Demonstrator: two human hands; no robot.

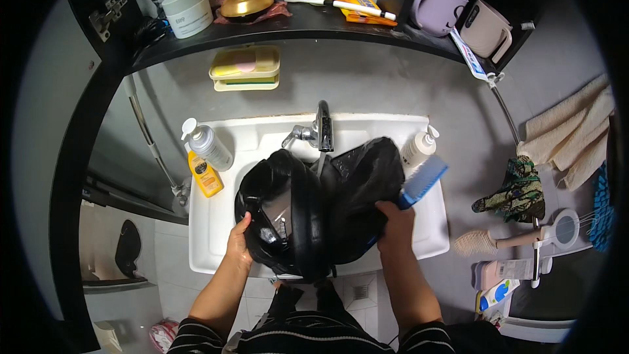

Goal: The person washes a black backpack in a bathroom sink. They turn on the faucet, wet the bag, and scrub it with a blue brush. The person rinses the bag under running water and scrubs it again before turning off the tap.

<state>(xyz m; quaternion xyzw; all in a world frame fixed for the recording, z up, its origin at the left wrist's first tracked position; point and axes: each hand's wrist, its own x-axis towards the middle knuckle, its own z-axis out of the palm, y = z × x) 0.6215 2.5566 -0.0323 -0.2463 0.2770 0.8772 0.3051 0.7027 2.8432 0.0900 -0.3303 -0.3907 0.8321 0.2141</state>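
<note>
A: Holding the black bag point(314, 206) over the white sink point(209, 223), are both hands busy?

B: Yes. The left hand point(240, 244) is closed on the bag's left edge, where the opening gapes. The right hand point(395, 223) grips the bag's right side and also clasps one blue brush point(422, 181), whose head sticks up past the sink's right rim.

A: Where does the bag sit exactly?

B: In the sink basin, just below the single chrome tap point(319, 130), filling most of the bowl.

A: What stands on the sink?

B: Three bottles. On the sink's left rim, one grey pump bottle point(208, 145) and one yellow bottle point(204, 176) touching beside it. On the right rim, one white pump bottle point(418, 149).

A: And above the sink?

B: One yellow soap dish point(246, 69) on the wall, then a dark shelf point(314, 23) carrying two mugs point(462, 16), one white jar point(188, 10) and one gold-lidded tin point(246, 5).

A: To the sink's right?

B: Folded beige towels point(570, 131) and one patterned cloth point(517, 193), well apart from the sink.
</note>
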